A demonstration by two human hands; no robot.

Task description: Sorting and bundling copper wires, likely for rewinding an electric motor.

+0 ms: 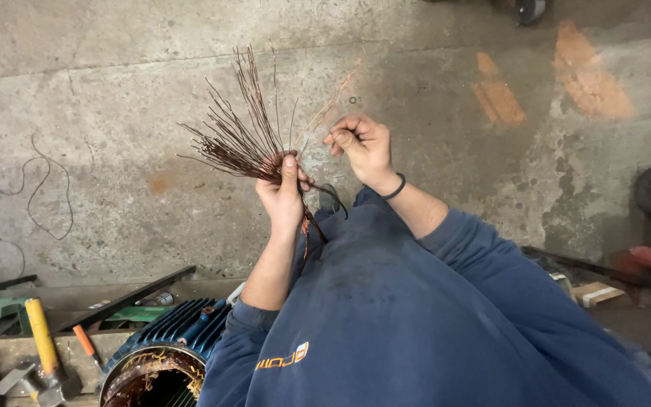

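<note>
**Two hands sorting a fan of copper wires above a concrete floor**

A person in a dark blue sweatshirt (416,316) stands over a stained concrete floor (114,136), arms raised in front of the chest. Seen from above, the left hand (284,188) is clenched around a bundle of thin, reddish-brown copper wires (242,139). The fist grips the bundle low down, where the strands are gathered tight. From the fist the wires run up and away from the body, leaning towards the person's left and spreading into a loose fan of separate tips. A short twisted tail of the same wire (312,226) hangs below the fist, against the sweatshirt.

The right hand (359,143) is just beside the fan, on its right edge, a black band (395,187) at the wrist. Its fingers are curled and the thumb and forefinger seem pinched on one or two pale strands (325,109) that slant up from the fist to the right, apart from the main spray. The strands are very fine, so I cannot be sure how many it holds. So the bundle's long axis points away from the person, the left hand anchors its base, and the right hand is the one nearest the loose ends.

At the lower left, near the person's elbow, sits a blue ribbed electric motor housing (178,332), its open end showing copper windings (152,369). Beside it lie a yellow-handled hammer (39,339) and an orange-handled tool (84,343). A loose thin wire (9,188) curls on the floor at far left.
</note>
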